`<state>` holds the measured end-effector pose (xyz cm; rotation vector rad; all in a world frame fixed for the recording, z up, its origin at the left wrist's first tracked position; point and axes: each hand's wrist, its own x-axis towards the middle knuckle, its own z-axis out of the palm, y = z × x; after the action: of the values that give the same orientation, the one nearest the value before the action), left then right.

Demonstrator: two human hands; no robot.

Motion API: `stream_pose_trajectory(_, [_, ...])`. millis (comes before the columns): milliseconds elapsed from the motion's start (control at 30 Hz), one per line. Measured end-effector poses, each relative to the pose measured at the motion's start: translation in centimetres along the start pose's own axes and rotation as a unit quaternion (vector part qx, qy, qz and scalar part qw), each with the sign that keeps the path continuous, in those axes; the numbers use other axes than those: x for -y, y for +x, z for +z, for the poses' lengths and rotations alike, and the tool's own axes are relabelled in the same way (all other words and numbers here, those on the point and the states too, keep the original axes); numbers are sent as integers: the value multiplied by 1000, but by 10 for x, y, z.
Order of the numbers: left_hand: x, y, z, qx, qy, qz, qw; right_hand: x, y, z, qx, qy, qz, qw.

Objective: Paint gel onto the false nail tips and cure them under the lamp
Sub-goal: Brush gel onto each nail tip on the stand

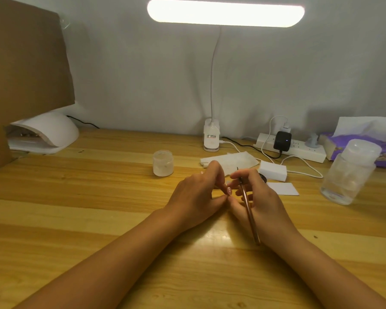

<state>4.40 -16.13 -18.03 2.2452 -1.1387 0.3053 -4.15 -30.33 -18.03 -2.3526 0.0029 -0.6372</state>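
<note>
Risks first. The false nail tip [228, 191] is small and glossy, and it's held only at its edges, so it could slip or rotate under brush pressure. Wet gel could also smear onto the holding fingers [217, 175], since they crowd the tip. The curing lamp [47, 132] sits well apart at the far left of the counter [98, 197], so a wet tip could smudge on the way over. The open-looking small jar [163, 160] stands near the left hand's route to the lamp and could get knocked.

Pose: both forearms are low over the counter, with the hands meeting at centre.
- Left hand [196, 192]: fingers curled, thumb and fingertips pinching the nail tip, as far as I can tell.
- Right hand [262, 197]: fingers wrapped pen-style round the brush [247, 206]. The handle runs back toward the wrist. The bristle end points away past the tip and isn't on it.
</note>
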Motion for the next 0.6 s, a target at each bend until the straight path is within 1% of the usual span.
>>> stream_pose_trajectory(100, [0,0,2,12,31,18,999,-1,0,0,-4,-15,-13,1000])
stream_pose_trajectory(167, [1,0,2,6,33,28,999,-2,0,0,-14,-17,-16,1000])
stream_pose_trajectory(267, [2,-2,3,-52,40,35,997,-1,0,-1,-63,-13,-19,998])
stream_pose_trajectory(367, [4,-3,2,-130,55,5,990,-3,1,-5,-112,-5,-20,994])
stream_pose_trajectory(433, [6,-1,1,-164,59,-18,984,-6,2,-9,-125,-30,-24,991])
stream_pose_trajectory(500, [11,2,1,-162,66,-49,983,-9,3,-12,-126,-46,-19,991])
stream_pose_trajectory(600, [19,5,1,-94,29,-129,987,-13,4,-12,-121,-47,-8,992])
